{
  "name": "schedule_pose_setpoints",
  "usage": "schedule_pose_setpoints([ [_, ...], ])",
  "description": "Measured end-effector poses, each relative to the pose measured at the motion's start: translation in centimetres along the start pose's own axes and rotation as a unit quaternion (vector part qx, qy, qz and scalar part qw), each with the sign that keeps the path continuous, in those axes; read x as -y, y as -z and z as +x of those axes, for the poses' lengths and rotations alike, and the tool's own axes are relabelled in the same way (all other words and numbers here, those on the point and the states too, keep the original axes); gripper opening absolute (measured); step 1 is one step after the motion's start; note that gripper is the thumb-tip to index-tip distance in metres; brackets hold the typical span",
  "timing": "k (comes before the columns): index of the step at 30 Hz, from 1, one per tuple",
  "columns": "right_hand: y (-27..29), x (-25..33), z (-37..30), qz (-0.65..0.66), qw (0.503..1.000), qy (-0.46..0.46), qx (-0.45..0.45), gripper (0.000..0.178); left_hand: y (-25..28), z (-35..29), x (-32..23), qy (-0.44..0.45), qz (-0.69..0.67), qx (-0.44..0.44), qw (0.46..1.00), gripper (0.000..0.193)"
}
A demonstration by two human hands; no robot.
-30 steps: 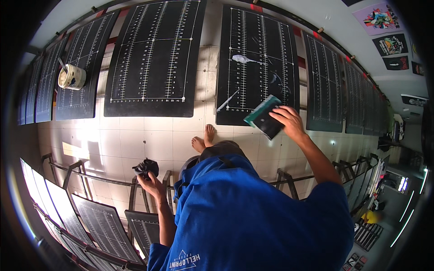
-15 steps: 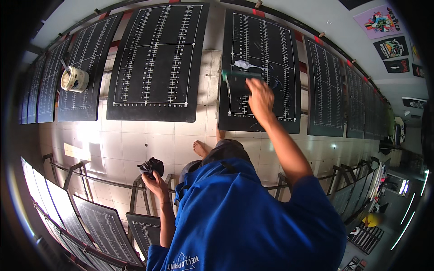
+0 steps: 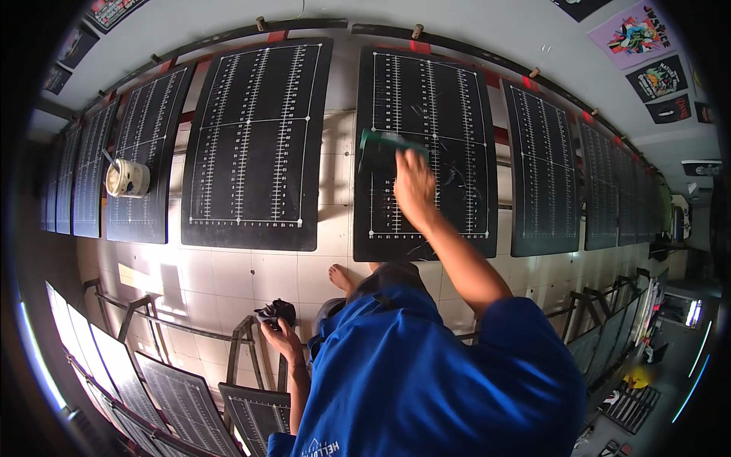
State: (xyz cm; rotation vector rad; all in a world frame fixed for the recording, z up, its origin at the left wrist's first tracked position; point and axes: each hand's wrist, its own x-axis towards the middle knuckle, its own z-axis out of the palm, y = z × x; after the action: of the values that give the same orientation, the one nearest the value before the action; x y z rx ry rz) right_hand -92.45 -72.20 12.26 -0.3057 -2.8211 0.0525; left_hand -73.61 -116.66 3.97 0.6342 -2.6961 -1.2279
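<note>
My right hand grips a green-edged squeegee, its fingers closed over the tool and slightly blurred. The squeegee lies across the left and middle part of a black board printed with white rulers and grid lines. A few shiny wet-looking streaks show on that board beside my hand. Lower and to the left, my left hand is closed around a crumpled black cloth-like bundle, held over the floor away from the boards.
More ruled black boards run in a row to both sides. A white tub with a stick in it stands on one at the left. Behind me are metal racks with more boards. Prints hang on the wall.
The white smear on the board is no longer visible. My right hand still holds the squeegee against the board; the whole view has shifted, with the boards now lower in the picture.
</note>
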Motion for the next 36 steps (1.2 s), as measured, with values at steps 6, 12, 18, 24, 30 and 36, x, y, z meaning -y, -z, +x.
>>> schedule_pose_setpoints([
  [6,-1.8,-9.4,14.4,-0.035,0.996,-0.073,-0.047,0.01,0.3,-1.3,-1.1,0.025,0.028,0.03,0.999,0.041],
  [12,0.5,-3.4,1.6,-0.005,0.999,0.036,0.005,0.038,-1.2,-4.0,-0.8,0.056,-0.002,-0.045,0.997,0.035],
  [18,0.1,-5.0,6.7,0.089,0.993,0.073,-0.008,0.037,-2.5,-4.3,-1.1,0.064,-0.045,-0.011,0.997,0.03],
  [24,-4.5,-11.4,18.0,-0.032,0.996,-0.025,-0.08,0.012,-2.2,-3.6,-5.4,0.023,0.026,-0.025,0.999,0.036],
  [30,-0.4,-11.5,7.1,-0.055,0.996,-0.032,-0.056,0.037,-2.0,-5.2,-3.0,0.059,0.024,-0.014,0.998,0.037],
  [36,2.5,-3.4,-0.1,0.081,0.994,0.074,0.023,0.06,-4.2,-5.5,-1.8,0.072,-0.046,-0.019,0.996,0.035],
])
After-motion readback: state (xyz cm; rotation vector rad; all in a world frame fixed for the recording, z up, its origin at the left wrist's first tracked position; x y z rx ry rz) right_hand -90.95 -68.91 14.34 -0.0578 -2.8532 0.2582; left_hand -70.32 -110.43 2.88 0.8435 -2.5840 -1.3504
